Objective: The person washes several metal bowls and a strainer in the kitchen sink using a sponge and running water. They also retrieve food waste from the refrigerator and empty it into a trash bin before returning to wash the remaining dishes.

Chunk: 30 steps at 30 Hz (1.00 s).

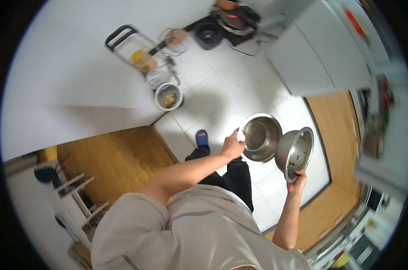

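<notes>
My left hand [233, 145] grips the rim of a deep stainless steel pot [261, 138], whose open mouth faces up towards me and whose inside looks bare metal. To its right, my right hand [297, 182] holds a stainless steel bowl [286, 150] by its lower rim. The bowl is tipped on its side, its mouth facing right, with small green and brown food scraps stuck to the inner wall. In the picture, the bowl's outer side meets or overlaps the pot's right edge; whether they touch I cannot tell.
A white bin [169, 97] with scraps in it stands on the tiled floor [204, 77] beside a folding cart [121, 37]. Appliances with cords [209, 33] sit at the back wall. Wooden cabinet fronts [335, 135] and a counter [376, 172] run along the right.
</notes>
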{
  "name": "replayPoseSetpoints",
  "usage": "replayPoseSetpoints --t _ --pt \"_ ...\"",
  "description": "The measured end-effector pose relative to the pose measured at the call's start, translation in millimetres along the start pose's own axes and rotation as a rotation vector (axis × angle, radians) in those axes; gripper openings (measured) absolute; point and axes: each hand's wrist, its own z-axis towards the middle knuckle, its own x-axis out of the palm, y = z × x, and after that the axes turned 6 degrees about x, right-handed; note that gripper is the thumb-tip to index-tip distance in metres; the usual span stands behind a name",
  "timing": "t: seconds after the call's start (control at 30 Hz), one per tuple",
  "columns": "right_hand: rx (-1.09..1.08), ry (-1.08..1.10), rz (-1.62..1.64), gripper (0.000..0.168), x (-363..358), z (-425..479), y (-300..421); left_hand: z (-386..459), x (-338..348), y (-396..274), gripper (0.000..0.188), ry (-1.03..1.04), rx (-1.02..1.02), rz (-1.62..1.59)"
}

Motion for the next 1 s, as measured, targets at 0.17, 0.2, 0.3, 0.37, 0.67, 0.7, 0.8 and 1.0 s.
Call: replayPoseSetpoints --t 0.17,0.2,0.3,0.37,0.67,0.7,0.8,1.0 --pt "-0.182 -0.154 0.274 0.031 -180 -69 25 -58 89 -64 0.046 0.055 0.292 -0.001" --pt "-0.197 -0.177 0.327 0.032 -231 -79 32 -76 114 -87 0.043 0.111 0.287 -0.013" --pt "-0.352 -0.167 0.507 0.030 -331 -128 60 -117 211 -129 0.041 0.207 0.486 0.009" --pt "-0.490 -0.274 0.549 0.028 -416 -161 79 -152 301 -147 0.043 0.319 0.484 -0.093" --pt "-0.829 -0.941 0.735 0.020 -573 -296 172 -270 554 -225 0.031 0.805 0.213 -0.279" --pt "-0.836 -0.992 0.778 0.021 -595 -299 180 -281 578 -235 0.030 0.846 0.156 -0.278" --pt "-0.874 -1.093 0.853 0.023 -673 -294 208 -297 663 -257 0.029 0.912 0.086 -0.202" --pt "-0.898 -1.116 0.893 0.020 -834 -278 291 -343 849 -333 0.027 1.084 0.194 0.030"
